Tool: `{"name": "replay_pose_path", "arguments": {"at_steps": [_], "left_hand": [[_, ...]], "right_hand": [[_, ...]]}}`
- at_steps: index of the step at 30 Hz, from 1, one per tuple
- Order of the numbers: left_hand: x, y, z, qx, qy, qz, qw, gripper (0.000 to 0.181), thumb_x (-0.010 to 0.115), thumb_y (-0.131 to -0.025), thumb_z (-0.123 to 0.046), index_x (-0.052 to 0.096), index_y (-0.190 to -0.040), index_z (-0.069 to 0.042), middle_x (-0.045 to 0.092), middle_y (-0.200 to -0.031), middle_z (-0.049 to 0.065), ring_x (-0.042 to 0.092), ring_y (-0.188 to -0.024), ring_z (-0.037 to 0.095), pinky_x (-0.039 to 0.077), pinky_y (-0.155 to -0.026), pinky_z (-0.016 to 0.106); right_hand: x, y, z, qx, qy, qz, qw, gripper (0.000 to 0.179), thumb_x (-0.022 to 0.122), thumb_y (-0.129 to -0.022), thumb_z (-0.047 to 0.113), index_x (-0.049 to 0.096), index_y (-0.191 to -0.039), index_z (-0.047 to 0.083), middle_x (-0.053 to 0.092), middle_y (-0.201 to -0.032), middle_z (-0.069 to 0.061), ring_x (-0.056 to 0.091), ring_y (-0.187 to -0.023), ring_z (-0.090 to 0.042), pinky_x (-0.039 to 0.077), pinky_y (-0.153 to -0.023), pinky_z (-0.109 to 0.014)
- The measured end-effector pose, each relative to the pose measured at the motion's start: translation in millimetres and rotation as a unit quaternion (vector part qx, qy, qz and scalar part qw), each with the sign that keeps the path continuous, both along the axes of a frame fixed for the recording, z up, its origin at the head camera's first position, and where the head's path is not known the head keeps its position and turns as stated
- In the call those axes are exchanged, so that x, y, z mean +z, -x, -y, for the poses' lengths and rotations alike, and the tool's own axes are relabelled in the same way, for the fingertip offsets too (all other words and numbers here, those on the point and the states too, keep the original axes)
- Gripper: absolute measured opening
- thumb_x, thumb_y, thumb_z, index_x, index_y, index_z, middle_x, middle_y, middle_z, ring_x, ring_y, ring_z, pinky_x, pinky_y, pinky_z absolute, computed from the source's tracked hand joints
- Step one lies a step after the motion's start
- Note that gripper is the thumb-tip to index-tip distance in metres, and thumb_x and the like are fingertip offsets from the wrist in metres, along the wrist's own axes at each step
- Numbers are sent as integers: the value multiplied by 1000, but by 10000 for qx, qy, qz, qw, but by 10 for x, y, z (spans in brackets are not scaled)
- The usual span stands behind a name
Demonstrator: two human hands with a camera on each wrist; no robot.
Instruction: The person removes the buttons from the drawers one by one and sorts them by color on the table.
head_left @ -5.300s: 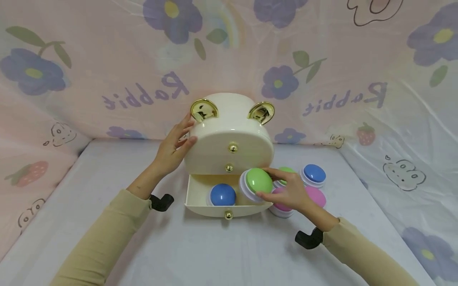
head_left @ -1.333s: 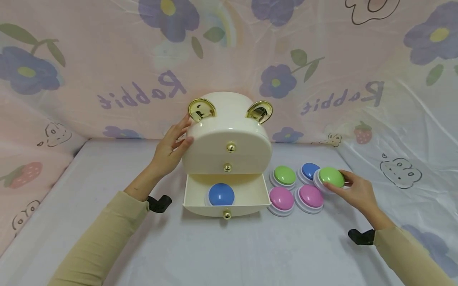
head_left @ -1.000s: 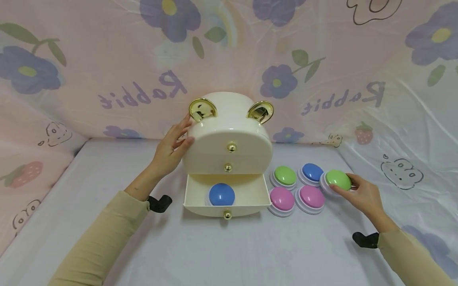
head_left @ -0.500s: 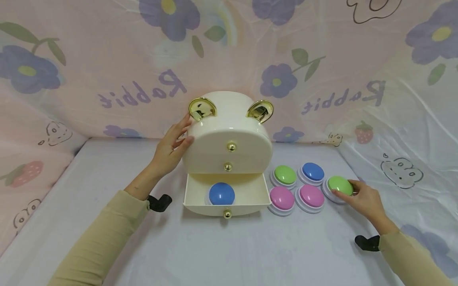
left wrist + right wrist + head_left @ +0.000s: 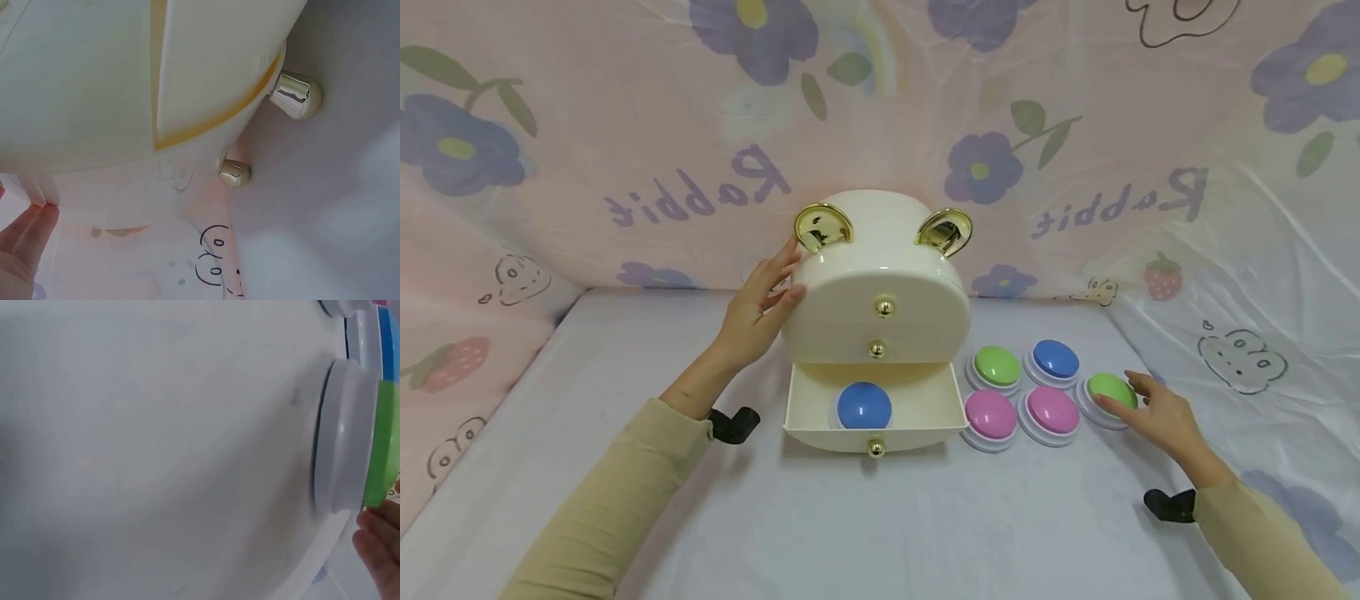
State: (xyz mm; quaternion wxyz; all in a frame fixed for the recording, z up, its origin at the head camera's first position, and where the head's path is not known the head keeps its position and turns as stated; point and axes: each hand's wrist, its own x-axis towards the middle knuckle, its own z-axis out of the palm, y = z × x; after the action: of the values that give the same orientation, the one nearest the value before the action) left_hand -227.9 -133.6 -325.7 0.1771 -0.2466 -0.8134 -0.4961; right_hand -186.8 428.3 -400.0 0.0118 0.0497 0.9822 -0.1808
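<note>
A cream drawer cabinet [image 5: 880,321] with gold ears stands in the middle, its bottom drawer [image 5: 925,396] pulled out. Inside that drawer sits a blue push button [image 5: 865,406] with a domed top. My left hand [image 5: 756,312] rests along the cabinet's left side, fingers fairly straight; the left wrist view catches its fingertips at the casing. To the right, a green push button [image 5: 1111,390] with a white base sits flat on the table. My right hand [image 5: 1161,417] is at its right side, thumb and fingers spread loosely around it.
Left of that green button, several more buttons stand close together: a second green button [image 5: 997,367], a blue button [image 5: 1056,360] and two pink buttons [image 5: 990,415]. A floral curtain [image 5: 880,125] hangs behind the white-covered table [image 5: 880,525].
My right hand has carried the green button from over the drawer to the table's right side, set it down and loosened its fingers. The left hand has stayed on the cabinet.
</note>
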Motion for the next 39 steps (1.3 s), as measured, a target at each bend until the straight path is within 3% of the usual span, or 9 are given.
{"name": "replay_pose_path", "arguments": {"at_steps": [7,11,13,28,39], "left_hand": [[10,-11,2,12,69,17,10000,57,47,-96,-36,22,-147,-34,39,-141,7,41,-131,30,42,-104,47],[10,-16,5,-21,0,26,10000,56,48,-96,-32,22,-146,-35,39,-140,8,41,-131,30,42,-104,47],[9,-15,6,-35,-35,25,10000,57,48,-96,-31,23,-146,-36,40,-140,8,41,-131,30,42,-104,47],[-3,-7,5,-2,-20,6,10000,56,49,-96,-30,23,-146,-35,40,-140,8,42,-130,31,41,-103,50],[5,-18,1,-6,-36,67,10000,56,49,-96,-31,23,-146,-36,40,-139,8,41,-131,30,41,-104,48]], "right_hand": [[-2,32,75,-52,50,-329,9994,92,56,-81,61,31,-139,-6,39,-134,-33,39,-115,-48,43,-81,-62],[5,46,112,21,110,-426,9990,92,56,-81,61,32,-139,-7,37,-134,-34,36,-117,-50,36,-90,-67],[11,53,131,-55,78,-500,9987,90,57,-81,61,34,-137,-6,39,-135,-32,38,-116,-48,39,-87,-66],[142,113,372,93,565,-409,9975,88,60,-80,59,32,-141,2,38,-138,-29,34,-123,-47,33,-93,-69],[221,92,639,618,639,-398,9952,85,62,-80,56,35,-140,3,39,-139,-25,36,-125,-45,35,-95,-66]]}}
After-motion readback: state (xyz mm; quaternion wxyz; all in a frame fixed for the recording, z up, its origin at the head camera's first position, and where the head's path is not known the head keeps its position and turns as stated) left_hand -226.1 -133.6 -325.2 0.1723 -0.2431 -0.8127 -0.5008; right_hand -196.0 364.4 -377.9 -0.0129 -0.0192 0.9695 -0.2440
